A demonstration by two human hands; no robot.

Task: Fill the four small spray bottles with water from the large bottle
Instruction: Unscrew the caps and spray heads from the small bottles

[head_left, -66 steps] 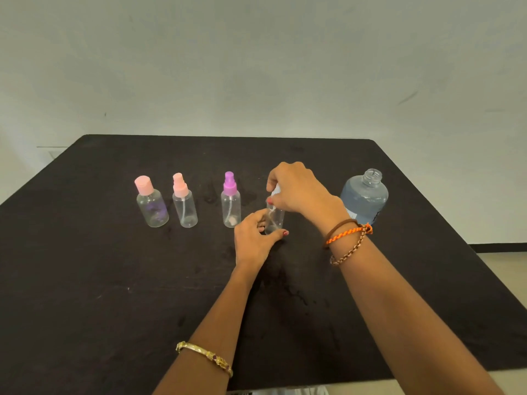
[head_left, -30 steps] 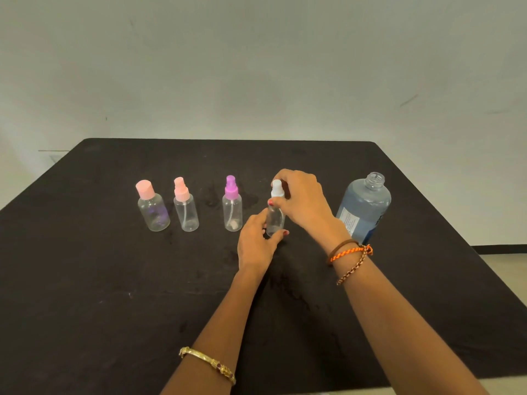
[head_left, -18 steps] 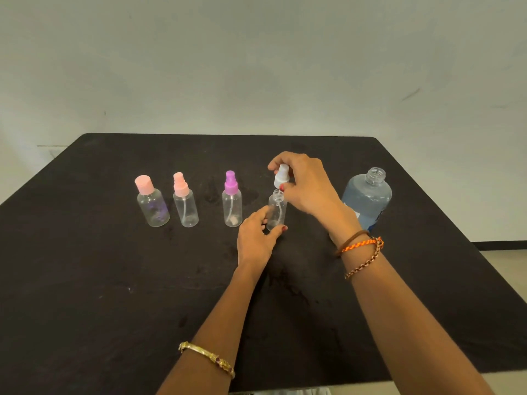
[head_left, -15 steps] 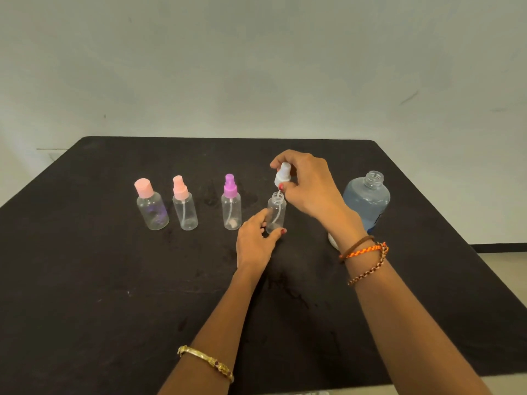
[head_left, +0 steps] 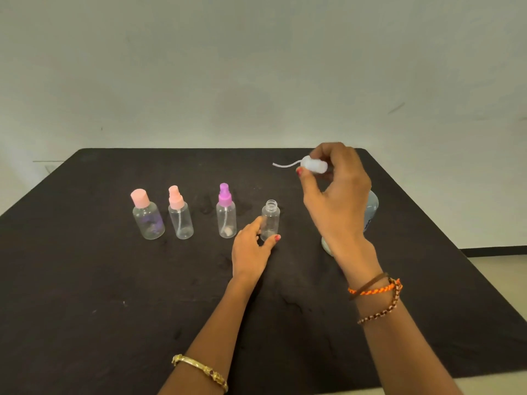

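Several small clear bottles stand in a row on the black table (head_left: 85, 280). The uncapped one (head_left: 270, 219) stands rightmost, and my left hand (head_left: 251, 249) grips its base between thumb and fingers. My right hand (head_left: 333, 195) is raised to the right of it and pinches the white spray head (head_left: 313, 165), its thin tube curving out to the left. The purple-capped bottle (head_left: 226, 215) and two pink-capped bottles (head_left: 179, 216) (head_left: 147, 216) keep their caps. The large bluish bottle (head_left: 370, 208) stands behind my right hand, mostly hidden.
A whitish round object (head_left: 326, 246) lies on the table by my right wrist, partly hidden. The table's right edge runs diagonally close to the large bottle. A pale wall rises behind the table.
My right hand has lifted the white spray head out of the bottle and carried it up and to the right. The bottle's neck now stands open; my left hand still holds its base.
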